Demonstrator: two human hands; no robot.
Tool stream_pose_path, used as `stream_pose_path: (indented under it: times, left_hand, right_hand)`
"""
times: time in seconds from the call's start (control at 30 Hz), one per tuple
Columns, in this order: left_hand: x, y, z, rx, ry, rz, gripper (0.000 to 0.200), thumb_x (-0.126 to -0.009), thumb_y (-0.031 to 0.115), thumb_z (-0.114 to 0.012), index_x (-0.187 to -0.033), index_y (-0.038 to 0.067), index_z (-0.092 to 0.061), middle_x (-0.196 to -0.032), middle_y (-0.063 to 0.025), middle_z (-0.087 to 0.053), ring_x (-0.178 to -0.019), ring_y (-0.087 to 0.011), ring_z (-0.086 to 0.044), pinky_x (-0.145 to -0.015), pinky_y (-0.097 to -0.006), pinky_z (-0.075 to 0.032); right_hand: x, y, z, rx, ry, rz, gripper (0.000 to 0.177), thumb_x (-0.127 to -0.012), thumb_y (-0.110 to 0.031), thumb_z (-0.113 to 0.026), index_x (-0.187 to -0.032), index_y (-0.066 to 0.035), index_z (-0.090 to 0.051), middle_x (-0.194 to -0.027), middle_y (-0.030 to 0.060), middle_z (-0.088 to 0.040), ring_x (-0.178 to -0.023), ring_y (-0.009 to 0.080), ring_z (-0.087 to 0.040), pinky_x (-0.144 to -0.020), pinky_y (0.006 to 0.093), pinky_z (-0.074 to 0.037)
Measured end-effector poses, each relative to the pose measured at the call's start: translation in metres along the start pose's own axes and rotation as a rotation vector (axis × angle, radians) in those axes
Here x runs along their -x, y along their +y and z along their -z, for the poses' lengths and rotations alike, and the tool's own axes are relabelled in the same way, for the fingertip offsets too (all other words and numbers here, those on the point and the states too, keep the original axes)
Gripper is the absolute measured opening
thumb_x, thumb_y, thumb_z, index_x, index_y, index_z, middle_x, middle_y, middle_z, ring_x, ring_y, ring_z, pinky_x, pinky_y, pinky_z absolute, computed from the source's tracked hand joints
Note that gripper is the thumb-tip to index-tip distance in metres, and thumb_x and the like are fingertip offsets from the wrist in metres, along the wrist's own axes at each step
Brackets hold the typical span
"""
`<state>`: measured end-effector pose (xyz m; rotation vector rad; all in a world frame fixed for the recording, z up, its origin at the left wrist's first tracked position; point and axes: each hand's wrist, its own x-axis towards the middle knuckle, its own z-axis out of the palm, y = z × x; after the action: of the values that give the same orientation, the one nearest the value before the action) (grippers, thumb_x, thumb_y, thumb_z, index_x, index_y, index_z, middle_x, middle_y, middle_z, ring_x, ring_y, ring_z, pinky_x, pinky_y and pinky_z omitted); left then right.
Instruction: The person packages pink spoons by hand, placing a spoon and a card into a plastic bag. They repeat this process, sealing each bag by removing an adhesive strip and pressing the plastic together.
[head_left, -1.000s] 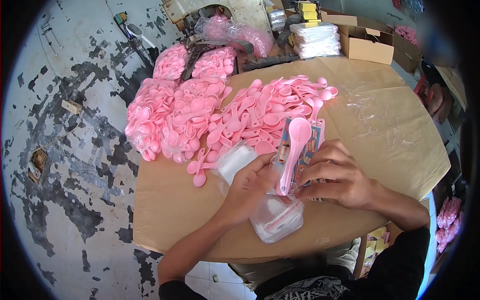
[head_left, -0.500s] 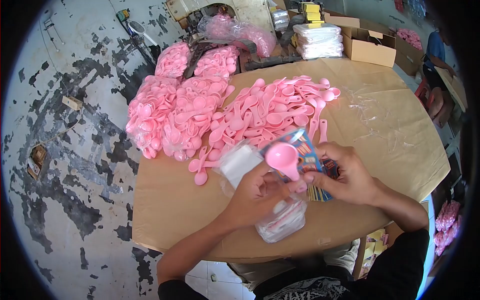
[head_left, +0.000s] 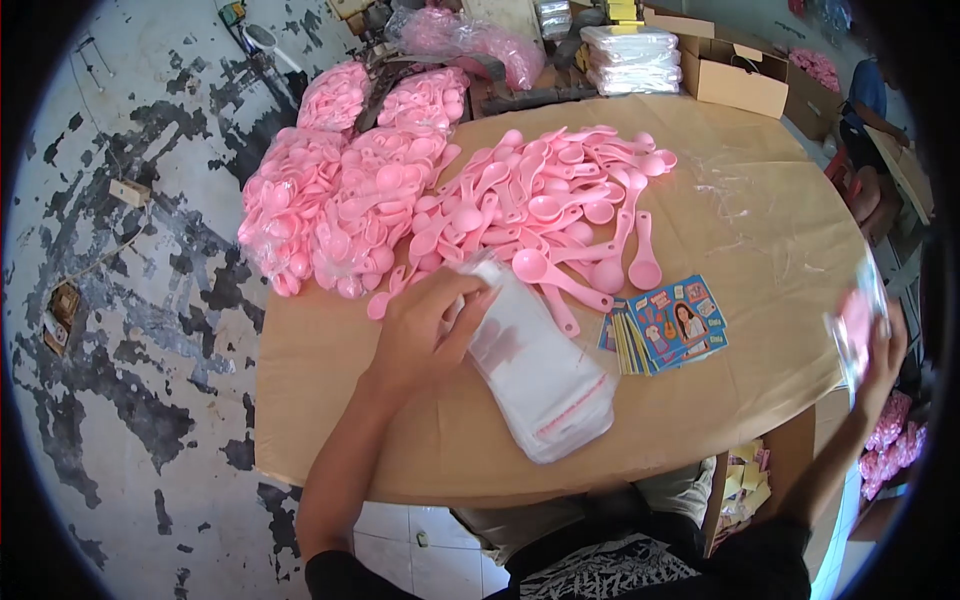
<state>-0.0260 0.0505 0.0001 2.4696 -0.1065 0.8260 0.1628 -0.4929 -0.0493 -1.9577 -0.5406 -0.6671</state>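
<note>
My left hand (head_left: 428,322) is closed at the upper end of a stack of clear plastic bags (head_left: 545,385), its fingers pinching the top edge. A red-printed strip runs across the near end of the bags. Out past the table's right edge, my right hand (head_left: 882,350) grips a clear packet (head_left: 856,325) with something pink and a printed card inside; motion blurs it. Beside the bags lies a fanned stack of blue printed cards (head_left: 675,325). One pink measuring spoon (head_left: 560,280) rests against the bags' far end, in front of a loose heap of pink spoons (head_left: 540,200).
Filled bags of pink spoons (head_left: 350,200) stand at the table's left rear. Behind the brown-covered table (head_left: 780,230) are stacked clear packs (head_left: 632,60) and an open cardboard box (head_left: 738,80). Another person (head_left: 868,120) sits at far right. A box of yellow pieces (head_left: 745,485) stands below the table.
My right hand has swung far right with the packet holding the pink spoon and card. My left hand has let go of the spoon and moved up-left onto the bag stack.
</note>
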Motion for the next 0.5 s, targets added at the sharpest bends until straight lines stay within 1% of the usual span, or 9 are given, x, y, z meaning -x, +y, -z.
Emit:
stream_pose_path:
  times: [0.07, 0.1, 0.13, 0.2, 0.27, 0.3, 0.37, 0.43, 0.5]
  left_hand:
    - [0.007, -0.007, -0.008, -0.009, 0.147, -0.088, 0.008, -0.089, 0.007, -0.061, -0.091, -0.001, -0.064, -0.082, -0.0109, -0.061, -0.069, -0.0217, -0.055, -0.061, -0.0313, -0.042]
    - [0.012, -0.010, -0.014, 0.024, 0.138, -0.080, 0.008, -0.088, 0.007, -0.061, -0.090, 0.000, -0.064, -0.083, -0.0115, -0.060, -0.072, -0.0232, -0.054, -0.063, -0.0328, -0.042]
    - [0.018, -0.013, -0.022, 0.058, 0.123, -0.068, 0.008, -0.088, 0.007, -0.060, -0.089, 0.000, -0.063, -0.084, -0.0120, -0.060, -0.075, -0.0248, -0.053, -0.066, -0.0342, -0.042]
    - [0.017, -0.013, -0.030, 0.021, 0.066, -0.092, 0.008, -0.086, 0.007, -0.060, -0.087, 0.000, -0.063, -0.084, -0.0121, -0.059, -0.077, -0.0263, -0.052, -0.070, -0.0364, -0.041]
    - [0.013, -0.008, -0.032, -0.120, -0.010, -0.167, 0.008, -0.085, 0.009, -0.060, -0.086, 0.001, -0.063, -0.083, -0.0113, -0.058, -0.076, -0.0263, -0.050, -0.071, -0.0377, -0.040]
    - [0.013, -0.009, -0.034, -0.127, -0.007, -0.173, 0.009, -0.085, 0.010, -0.061, -0.086, 0.002, -0.064, -0.083, -0.0110, -0.057, -0.076, -0.0261, -0.050, -0.071, -0.0379, -0.040]
    - [0.014, -0.010, -0.033, -0.155, -0.003, -0.185, 0.009, -0.083, 0.011, -0.061, -0.085, 0.002, -0.064, -0.083, -0.0104, -0.057, -0.076, -0.0258, -0.050, -0.070, -0.0382, -0.040]
    - [0.014, -0.010, -0.032, -0.154, -0.008, -0.187, 0.008, -0.083, 0.010, -0.061, -0.086, 0.002, -0.064, -0.084, -0.0106, -0.057, -0.076, -0.0261, -0.050, -0.070, -0.0382, -0.040]
    - [0.014, -0.010, -0.032, -0.150, 0.000, -0.207, 0.008, -0.082, 0.009, -0.063, -0.086, 0.002, -0.064, -0.084, -0.0106, -0.057, -0.077, -0.0263, -0.051, -0.070, -0.0380, -0.041]
  right_hand:
    - [0.069, 0.102, 0.081, 0.006, 0.181, -0.106, 0.034, -0.099, -0.025, -0.049, -0.118, 0.002, -0.056, -0.119, 0.0113, -0.054, -0.116, 0.0221, -0.048, -0.103, 0.0347, -0.034]
    - [0.096, 0.101, 0.085, -0.007, 0.337, -0.139, 0.030, -0.098, -0.027, -0.049, -0.109, 0.000, -0.059, -0.105, 0.0075, -0.058, -0.103, 0.0189, -0.052, -0.095, 0.0320, -0.038]
    - [0.153, 0.195, 0.160, -0.609, 0.109, -0.449, 0.024, -0.097, -0.011, -0.049, -0.118, 0.000, -0.050, -0.132, 0.0165, -0.050, -0.110, 0.0206, -0.050, -0.091, 0.0322, -0.042]
    - [0.186, 0.169, 0.170, 0.083, 0.053, -0.692, 0.024, -0.097, -0.013, -0.049, -0.116, 0.000, -0.052, -0.126, 0.0146, -0.052, -0.108, 0.0200, -0.051, -0.092, 0.0321, -0.041]
    - [0.187, 0.151, 0.173, 0.496, -0.133, -0.793, 0.024, -0.098, -0.016, -0.049, -0.115, 0.000, -0.053, -0.120, 0.0127, -0.054, -0.106, 0.0195, -0.051, -0.092, 0.0321, -0.041]
    - [0.175, 0.137, 0.167, 0.579, -0.164, -0.755, 0.024, -0.098, -0.017, -0.049, -0.114, 0.000, -0.054, -0.117, 0.0118, -0.054, -0.105, 0.0193, -0.052, -0.092, 0.0320, -0.041]
    - [0.137, 0.101, 0.147, 0.599, -0.088, -0.543, 0.025, -0.098, -0.019, -0.049, -0.112, 0.001, -0.056, -0.111, 0.0099, -0.056, -0.103, 0.0187, -0.052, -0.093, 0.0320, -0.040]
    - [0.081, 0.052, 0.103, 0.469, 0.043, -0.296, 0.027, -0.099, -0.022, -0.049, -0.110, 0.001, -0.058, -0.104, 0.0080, -0.058, -0.101, 0.0182, -0.053, -0.093, 0.0319, -0.040]
    - [0.028, -0.014, 0.036, 0.286, 0.095, -0.168, 0.026, -0.099, -0.022, -0.050, -0.108, 0.001, -0.059, -0.100, 0.0073, -0.059, -0.096, 0.0172, -0.055, -0.090, 0.0317, -0.042]
